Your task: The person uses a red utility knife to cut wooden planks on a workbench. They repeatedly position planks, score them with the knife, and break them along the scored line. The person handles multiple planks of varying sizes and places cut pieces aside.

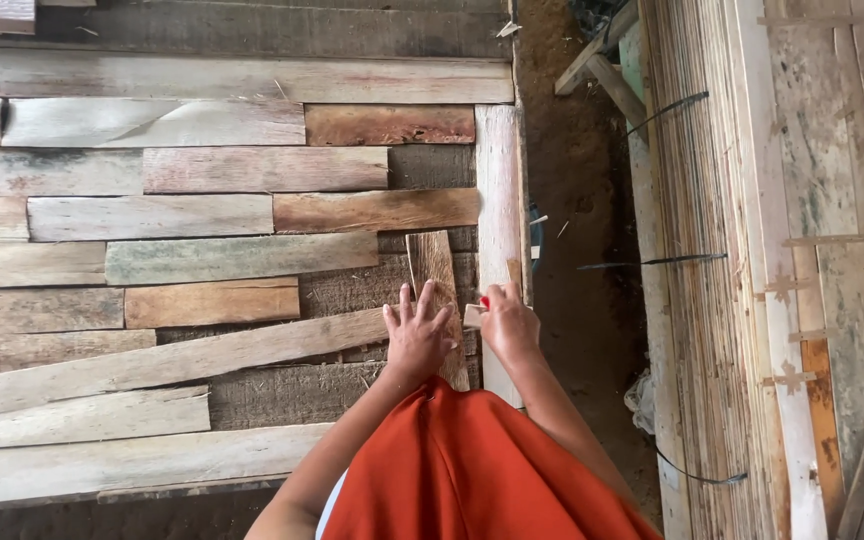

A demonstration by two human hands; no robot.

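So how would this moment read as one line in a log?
left hand: flat on short upright plank | right hand: holds small pale piece beside it | setting: panel of laid wooden boards

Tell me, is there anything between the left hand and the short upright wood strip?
Nothing visible. The left hand lies flat, fingers spread, directly on the short wood strip. The right hand is beside it, holding a small object against the vertical plank.
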